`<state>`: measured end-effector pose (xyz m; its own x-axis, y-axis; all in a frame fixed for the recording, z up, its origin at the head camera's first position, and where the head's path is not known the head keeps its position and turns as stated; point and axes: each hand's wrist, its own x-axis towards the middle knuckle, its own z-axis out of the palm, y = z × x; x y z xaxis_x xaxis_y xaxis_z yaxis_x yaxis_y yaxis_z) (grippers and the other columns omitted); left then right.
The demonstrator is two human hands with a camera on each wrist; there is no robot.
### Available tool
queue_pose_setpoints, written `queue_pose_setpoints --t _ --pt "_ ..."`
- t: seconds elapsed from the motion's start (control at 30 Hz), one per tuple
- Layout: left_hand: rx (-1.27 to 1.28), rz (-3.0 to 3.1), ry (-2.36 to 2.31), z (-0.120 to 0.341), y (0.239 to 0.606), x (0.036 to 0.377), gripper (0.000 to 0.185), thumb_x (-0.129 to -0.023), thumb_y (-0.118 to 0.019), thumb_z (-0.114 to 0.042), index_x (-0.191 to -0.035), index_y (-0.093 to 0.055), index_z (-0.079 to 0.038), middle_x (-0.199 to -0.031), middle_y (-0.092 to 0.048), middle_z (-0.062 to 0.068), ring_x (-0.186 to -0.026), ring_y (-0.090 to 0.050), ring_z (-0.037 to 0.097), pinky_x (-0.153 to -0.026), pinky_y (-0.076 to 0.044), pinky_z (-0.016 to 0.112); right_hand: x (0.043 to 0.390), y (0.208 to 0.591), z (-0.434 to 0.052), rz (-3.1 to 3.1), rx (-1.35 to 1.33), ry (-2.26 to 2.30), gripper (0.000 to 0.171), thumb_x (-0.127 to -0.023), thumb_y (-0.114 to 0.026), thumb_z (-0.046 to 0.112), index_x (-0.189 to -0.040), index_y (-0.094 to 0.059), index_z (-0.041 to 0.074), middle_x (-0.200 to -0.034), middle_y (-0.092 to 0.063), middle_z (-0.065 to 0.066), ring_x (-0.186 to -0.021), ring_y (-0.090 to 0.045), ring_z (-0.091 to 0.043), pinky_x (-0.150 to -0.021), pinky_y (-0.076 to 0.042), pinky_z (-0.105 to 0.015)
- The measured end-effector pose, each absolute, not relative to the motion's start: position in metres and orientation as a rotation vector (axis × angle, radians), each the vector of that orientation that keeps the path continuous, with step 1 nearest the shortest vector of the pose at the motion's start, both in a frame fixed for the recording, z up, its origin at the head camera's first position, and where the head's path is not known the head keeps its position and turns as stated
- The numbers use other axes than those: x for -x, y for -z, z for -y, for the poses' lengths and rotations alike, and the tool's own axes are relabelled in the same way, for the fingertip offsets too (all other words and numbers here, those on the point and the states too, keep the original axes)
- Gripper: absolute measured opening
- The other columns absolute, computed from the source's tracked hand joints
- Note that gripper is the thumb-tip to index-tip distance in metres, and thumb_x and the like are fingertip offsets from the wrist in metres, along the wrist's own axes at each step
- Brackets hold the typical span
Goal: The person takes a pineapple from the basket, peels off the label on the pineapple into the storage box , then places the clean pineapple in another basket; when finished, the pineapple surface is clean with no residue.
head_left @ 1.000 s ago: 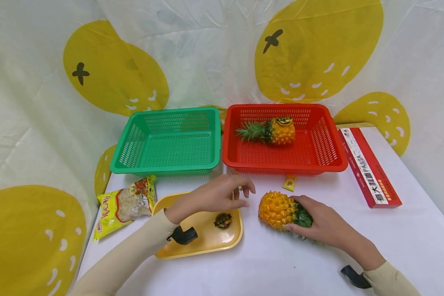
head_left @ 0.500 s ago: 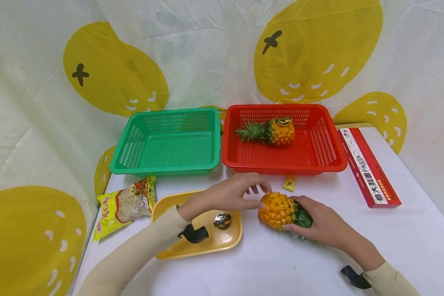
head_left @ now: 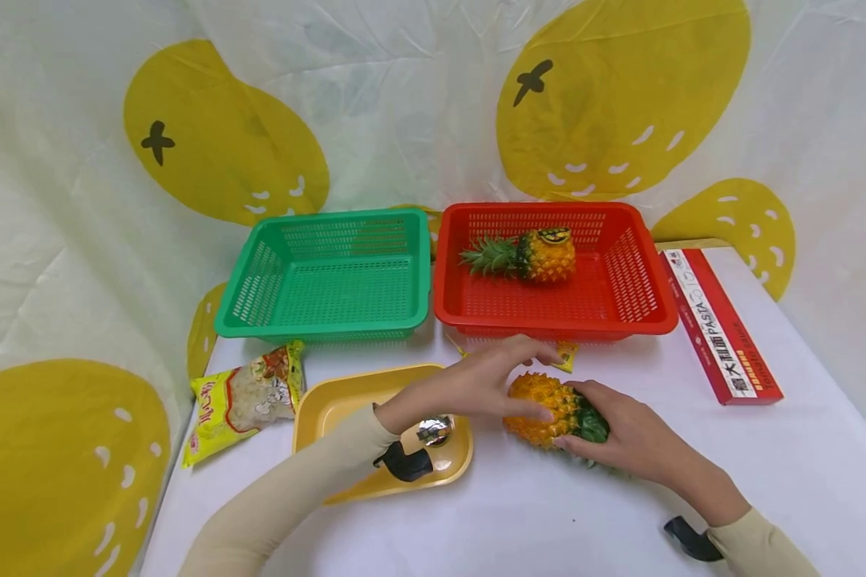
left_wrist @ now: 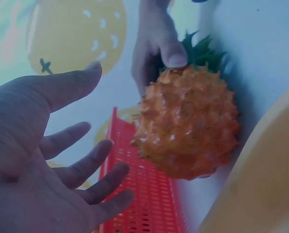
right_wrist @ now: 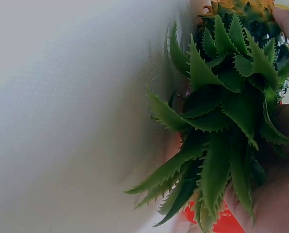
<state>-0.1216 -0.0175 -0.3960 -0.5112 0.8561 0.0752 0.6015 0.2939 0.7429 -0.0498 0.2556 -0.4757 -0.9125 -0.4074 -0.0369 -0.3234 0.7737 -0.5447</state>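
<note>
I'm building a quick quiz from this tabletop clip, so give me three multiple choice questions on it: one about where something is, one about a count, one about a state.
1. Where does the pasta box lie?
A. right of the red basket
B. in the green basket
C. on the yellow tray

2. How many pineapples show?
A. one
B. two
C. four

3. How is the left hand?
A. fist on the snack bag
B. under the table
C. fingers spread at the near pineapple

Answers: 1 A, it lies on the table beside the basket; 2 B, one in the red basket, one by the hands; 3 C, the left wrist view shows spread fingers.
</note>
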Motion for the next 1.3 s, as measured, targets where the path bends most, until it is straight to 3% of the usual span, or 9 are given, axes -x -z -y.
queue_pose_setpoints --t 0.17,0.47,0.8,1.03,1.3 --pt "-1.303 -2.297 -0.981 0.011 0.405 0.121 0.071 -0.090 -0.087 -0.040 -0.148 -0.054 -0.016 -0.146 -0.054 0.001 -0.133 -0.045 0.005 -0.110 -0.035 0.022 0.050 0.476 -0.256 -2.808 0.583 0.826 0.084 -0.085 -0.079 0.067 -0.142 -0.061 0.007 -0.132 -0.067 -0.009 -0.111 -0.063 -0.025 -0.089 -0.058 -0.054" --pt "-1.279 -2.333 -0.930 0.003 0.414 0.121 0.075 -0.086 -0.090 -0.043 -0.147 -0.055 -0.019 -0.148 -0.051 0.003 -0.135 -0.045 0.008 -0.110 -0.034 0.021 0.051 0.475 -0.257 -2.816 0.592 0.810 0.084 -0.086 -0.080 0.064 -0.144 -0.060 0.007 -0.132 -0.067 -0.010 -0.111 -0.063 -0.026 -0.089 -0.058 -0.055" --pt "-1.256 -2.334 -0.845 -0.002 0.428 0.120 0.088 -0.078 -0.095 -0.044 -0.149 -0.052 -0.015 -0.154 -0.046 0.006 -0.145 -0.039 0.015 -0.121 -0.024 0.031 0.050 0.476 -0.256 -2.818 0.589 0.827 0.082 -0.086 -0.080 0.065 -0.142 -0.061 0.007 -0.130 -0.067 -0.008 -0.109 -0.063 -0.024 -0.088 -0.058 -0.053" --pt "-1.231 -2.342 -0.838 -0.003 0.432 0.116 0.088 -0.077 -0.096 -0.046 -0.148 -0.054 -0.017 -0.148 -0.048 0.002 -0.138 -0.041 0.015 -0.115 -0.031 0.027 0.048 0.479 -0.256 -2.833 0.594 0.829 0.082 -0.086 -0.080 0.066 -0.142 -0.061 0.009 -0.130 -0.067 -0.006 -0.109 -0.063 -0.022 -0.089 -0.058 -0.053" --pt "-1.239 -2.330 -0.866 -0.005 0.439 0.114 0.079 -0.079 -0.096 -0.039 -0.143 -0.056 -0.016 -0.138 -0.049 -0.001 -0.123 -0.046 0.006 -0.106 -0.036 0.018 0.048 0.479 -0.256 -2.841 0.612 0.830 0.083 -0.087 -0.079 0.066 -0.144 -0.060 0.009 -0.130 -0.067 -0.005 -0.109 -0.063 -0.021 -0.089 -0.058 -0.052"
